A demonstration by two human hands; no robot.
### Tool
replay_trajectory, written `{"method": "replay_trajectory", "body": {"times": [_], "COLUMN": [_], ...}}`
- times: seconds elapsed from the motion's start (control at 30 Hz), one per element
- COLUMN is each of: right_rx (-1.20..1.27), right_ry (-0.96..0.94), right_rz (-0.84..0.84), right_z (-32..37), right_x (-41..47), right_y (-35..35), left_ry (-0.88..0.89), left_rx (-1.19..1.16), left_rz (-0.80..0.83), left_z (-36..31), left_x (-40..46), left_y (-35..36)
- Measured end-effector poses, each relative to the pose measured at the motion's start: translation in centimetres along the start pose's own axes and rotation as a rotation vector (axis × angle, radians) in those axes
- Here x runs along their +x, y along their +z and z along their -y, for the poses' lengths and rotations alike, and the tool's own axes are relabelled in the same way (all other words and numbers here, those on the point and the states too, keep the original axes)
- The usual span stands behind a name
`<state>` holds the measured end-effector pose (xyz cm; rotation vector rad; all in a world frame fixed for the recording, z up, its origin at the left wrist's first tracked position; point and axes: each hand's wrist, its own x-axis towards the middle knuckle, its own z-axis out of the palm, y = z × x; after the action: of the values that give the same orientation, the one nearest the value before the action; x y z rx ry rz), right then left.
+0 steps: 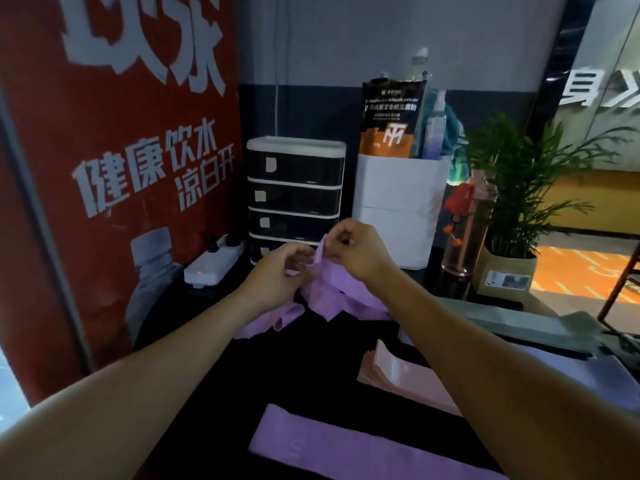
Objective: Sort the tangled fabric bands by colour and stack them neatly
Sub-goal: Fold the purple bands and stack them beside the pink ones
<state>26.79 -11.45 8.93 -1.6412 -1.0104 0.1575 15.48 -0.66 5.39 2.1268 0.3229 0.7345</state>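
Take the black tabletop [311, 375] as the landmark. At its nearest edge lies a flat purple band [346, 448], laid out straight. Just beyond it and to the right sits the pink stack [398, 375], partly hidden under the right forearm. Further right, at the table's far side, a grey-green stack [526, 329] lies flat.

Towards the middle back of the tabletop, the purple tangle [332, 296] is lifted clear at its top while its loose ends trail down onto the surface. The left hand [277, 271] pinches one strand with fingers drawn narrow; the right hand [356, 251] pinches the raised tip just beside it, fingers closed on the cloth.

The risks, as I judge them: pulling the two strands apart hard could tighten a knot rather than free it. The trailing ends could sweep across the table and drag the pink stack askew, since the right forearm already hangs over it. A sharp upward tug could also carry the elbow or cloth towards the clear bottle [467, 223] and the potted plant [512, 209] standing behind the table's right rear, or the drawer unit [296, 192] directly behind the hands.
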Motion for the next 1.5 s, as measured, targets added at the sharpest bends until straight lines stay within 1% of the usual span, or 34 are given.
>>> {"method": "replay_trajectory", "body": {"times": [0.07, 0.17, 0.33, 0.5, 0.63, 0.73, 0.8, 0.87, 1.0, 1.13, 1.23, 1.3, 1.37, 1.5], "right_rx": [0.088, 0.137, 0.149, 0.194, 0.139, 0.113, 0.155, 0.187, 0.211, 0.12, 0.103, 0.076, 0.018, -0.104], "right_ry": [-0.027, -0.114, -0.187, -0.16, -0.184, -0.145, -0.114, -0.122, -0.118, -0.113, -0.129, -0.129, -0.133, -0.123], "right_rz": [0.012, 0.019, 0.029, -0.031, -0.088, -0.105, -0.083, -0.052, -0.007, -0.03, -0.024, 0.011, 0.08, 0.223], "right_z": [2.0, 4.7, 7.7, 8.6, 9.4, 9.6, 10.0, 10.5, 11.3, 11.4, 11.3, 11.2, 11.1, 10.9], "right_x": [-0.3, -1.0, -2.1, -2.4, -2.5, -2.5, -2.8, -3.2, -3.5, -3.6, -3.9, -4.2, -4.5, -5.4], "right_y": [-0.1, -0.1, 0.0, 0.1, -0.3, -0.6, -0.8, -1.0, -1.3, -1.9, -2.5, -2.7, -2.8, -2.3], "left_ry": [0.009, 0.022, 0.108, 0.089, 0.098, 0.091, 0.09, 0.091, 0.068, 0.101, 0.057, 0.038, 0.026, -0.002], "left_rx": [0.007, 0.025, 0.079, 0.067, 0.043, 0.005, 0.028, 0.07, 0.122, 0.1, 0.054, 0.033, -0.027, -0.175], "left_rz": [0.004, 0.01, -0.088, -0.137, -0.145, -0.16, -0.169, -0.187, -0.293, -0.368, -0.413, -0.476, -0.518, -0.515], "left_z": [-1.1, -2.4, -3.7, -5.1, -5.9, -6.0, -6.4, -6.7, -7.3, -8.4, -8.5, -8.7, -9.1, -9.5], "left_x": [-0.4, -1.3, -2.6, -3.4, -3.8, -3.8, -4.0, -4.2, -4.3, -4.3, -4.0, -3.9, -4.0, -4.0], "left_y": [-1.1, -2.3, -4.2, -5.9, -6.9, -7.6, -8.0, -8.2, -8.5, -9.3, -10.3, -10.6, -10.6, -10.1]}}
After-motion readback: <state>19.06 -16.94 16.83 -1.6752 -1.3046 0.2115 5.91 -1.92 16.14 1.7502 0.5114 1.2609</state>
